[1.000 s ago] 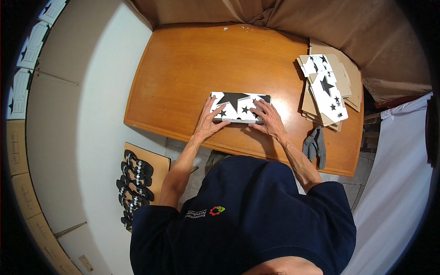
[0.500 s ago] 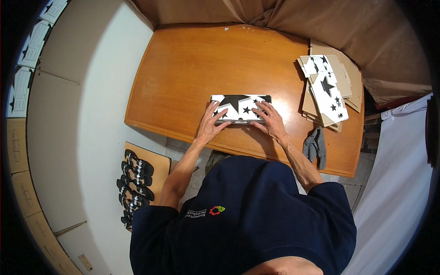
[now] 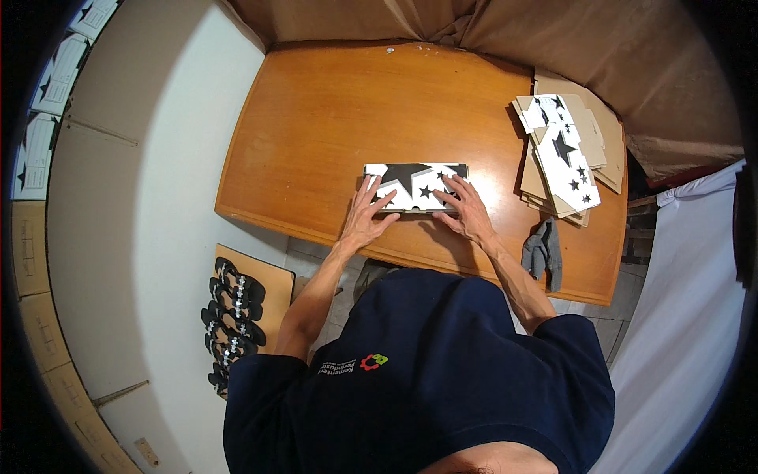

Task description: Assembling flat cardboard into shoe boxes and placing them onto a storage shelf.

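Note:
A white cardboard box [image 3: 412, 189] with black stars lies closed on the wooden table, near its front edge. My left hand [image 3: 367, 213] rests on the box's left part, fingers spread over the top and the thumb by the near edge. On the right part of the lid lies my right hand [image 3: 466, 209], its fingers also apart and its thumb at the front. The long near side of the box is mostly out of sight. Both palms stay off the lid, toward me.
Flat cardboard pieces [image 3: 568, 158], some star-printed, are stacked at the table's right end. A grey cloth [image 3: 542, 254] lies in front of them. Black sandals [image 3: 233, 316] with shiny straps sit on a board at lower left. Boxes [image 3: 35, 154] line the far left; brown curtain [image 3: 347, 20] hangs behind.
My hands have shifted very slightly on the box, with the thumbs now a little nearer to me. The box lies almost exactly where it was.

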A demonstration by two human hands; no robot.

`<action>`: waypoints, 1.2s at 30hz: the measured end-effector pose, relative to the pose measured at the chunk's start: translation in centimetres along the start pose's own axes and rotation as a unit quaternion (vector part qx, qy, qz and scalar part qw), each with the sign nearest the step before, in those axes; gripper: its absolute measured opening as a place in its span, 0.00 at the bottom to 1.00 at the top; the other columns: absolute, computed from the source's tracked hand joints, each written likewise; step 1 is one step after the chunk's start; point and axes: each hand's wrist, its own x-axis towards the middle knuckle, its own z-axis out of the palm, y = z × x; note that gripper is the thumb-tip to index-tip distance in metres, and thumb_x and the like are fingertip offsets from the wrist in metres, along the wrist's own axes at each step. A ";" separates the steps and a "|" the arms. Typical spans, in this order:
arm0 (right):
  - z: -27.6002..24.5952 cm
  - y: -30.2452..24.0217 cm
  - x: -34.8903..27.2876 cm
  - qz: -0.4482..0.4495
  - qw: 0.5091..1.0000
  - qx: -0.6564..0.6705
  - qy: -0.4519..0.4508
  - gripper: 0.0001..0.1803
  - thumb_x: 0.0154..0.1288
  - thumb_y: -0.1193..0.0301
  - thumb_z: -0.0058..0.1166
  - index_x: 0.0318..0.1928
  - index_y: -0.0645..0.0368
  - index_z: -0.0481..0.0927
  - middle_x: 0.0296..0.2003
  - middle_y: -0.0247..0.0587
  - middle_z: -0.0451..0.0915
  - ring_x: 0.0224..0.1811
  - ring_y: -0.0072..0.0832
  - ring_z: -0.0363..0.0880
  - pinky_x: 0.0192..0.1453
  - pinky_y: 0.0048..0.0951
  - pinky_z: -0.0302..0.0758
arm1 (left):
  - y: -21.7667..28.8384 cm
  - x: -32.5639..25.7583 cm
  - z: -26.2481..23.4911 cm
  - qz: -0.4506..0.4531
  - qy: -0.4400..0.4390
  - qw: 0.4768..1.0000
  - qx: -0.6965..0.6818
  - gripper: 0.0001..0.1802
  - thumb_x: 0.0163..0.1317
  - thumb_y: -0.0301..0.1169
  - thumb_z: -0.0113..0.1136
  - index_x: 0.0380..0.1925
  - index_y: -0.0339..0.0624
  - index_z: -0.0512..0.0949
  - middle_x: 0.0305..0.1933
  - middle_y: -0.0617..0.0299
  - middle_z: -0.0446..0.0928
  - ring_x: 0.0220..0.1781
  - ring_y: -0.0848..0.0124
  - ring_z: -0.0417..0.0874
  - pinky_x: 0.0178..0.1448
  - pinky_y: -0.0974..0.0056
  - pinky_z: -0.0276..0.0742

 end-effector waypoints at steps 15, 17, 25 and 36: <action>3.4 -2.2 0.6 -0.088 0.993 -0.014 0.072 0.13 0.65 0.59 0.69 0.47 0.45 0.86 0.60 0.30 0.80 0.69 0.34 0.73 0.82 0.58 0.55 | 0.5 0.0 2.7 0.077 -0.009 0.997 0.018 0.25 0.62 0.36 0.74 0.60 0.54 0.84 0.76 0.56 0.71 0.82 0.51 0.62 0.83 0.34 0.48; 3.7 -2.2 0.6 -0.083 0.993 -0.013 0.088 0.12 0.65 0.59 0.69 0.46 0.45 0.86 0.59 0.30 0.80 0.68 0.34 0.73 0.82 0.58 0.55 | 0.7 0.1 3.1 0.063 0.010 0.997 0.044 0.21 0.62 0.36 0.75 0.56 0.51 0.87 0.73 0.56 0.75 0.81 0.52 0.64 0.83 0.37 0.50; 4.0 -2.4 0.4 -0.069 0.992 0.007 0.102 0.10 0.64 0.61 0.70 0.43 0.46 0.86 0.58 0.29 0.80 0.67 0.33 0.74 0.82 0.58 0.54 | 1.3 -0.1 3.7 0.066 0.045 0.995 0.058 0.19 0.61 0.34 0.75 0.53 0.52 0.87 0.71 0.55 0.76 0.80 0.51 0.66 0.83 0.36 0.50; 4.1 -2.6 0.1 -0.091 0.992 -0.006 0.090 0.09 0.62 0.62 0.71 0.42 0.43 0.87 0.58 0.27 0.80 0.67 0.32 0.73 0.83 0.62 0.51 | 1.6 -0.2 3.7 0.068 0.051 0.996 0.028 0.08 0.59 0.32 0.76 0.38 0.46 0.89 0.68 0.57 0.79 0.81 0.48 0.64 0.83 0.30 0.43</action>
